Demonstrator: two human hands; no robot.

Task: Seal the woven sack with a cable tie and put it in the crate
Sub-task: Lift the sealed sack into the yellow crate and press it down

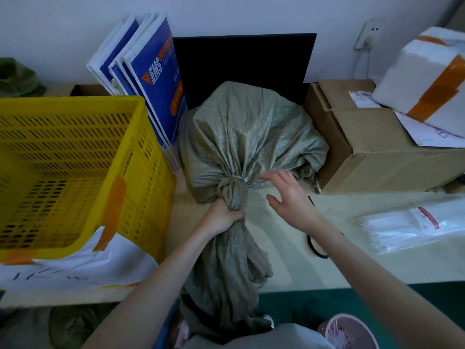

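Sack point(251, 132) neck in left grip point(221, 217), tie point(237, 178) just above, right hand point(289, 197) open

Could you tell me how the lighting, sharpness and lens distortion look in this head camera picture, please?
Head view: dim, bluish light with soft shadows and no glare; the right hand is slightly motion-blurred, while the left hand gripping the sack neck is sharper; wide-angle bending curves the yellow crate rim and table edge; corners darken.
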